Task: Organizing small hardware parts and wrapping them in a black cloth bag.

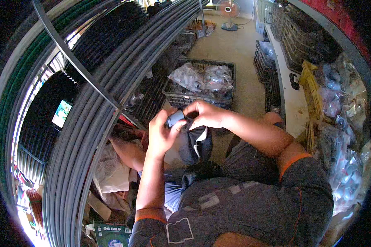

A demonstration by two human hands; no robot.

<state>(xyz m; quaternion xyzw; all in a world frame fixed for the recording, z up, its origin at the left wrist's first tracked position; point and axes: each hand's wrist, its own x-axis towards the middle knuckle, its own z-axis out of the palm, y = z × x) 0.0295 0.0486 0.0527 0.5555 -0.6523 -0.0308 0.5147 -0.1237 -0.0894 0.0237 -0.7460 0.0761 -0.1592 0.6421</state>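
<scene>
My left hand (165, 129) grips a short blue-grey plastic pipe fitting (175, 118) between thumb and fingers. Close beside it, my right hand (205, 115) pinches a dark, crumpled cloth or similar soft material (190, 119) near the fitting's right end. Below the hands, between my legs, lies a black item with a white edge (201, 142); whether it joins the dark material cannot be told. Beyond my hands stands a black plastic crate (201, 100) holding clear plastic bags of grey fittings (188, 77).
Long dark pipes (123, 61) on a metal rack curve along the left. Stacked crates (261, 61) and a white shelf (293, 102) stand at the right, near bagged fittings (346, 166). A pedestal fan (228, 12) stands at the back. A green box (111, 234) lies bottom left.
</scene>
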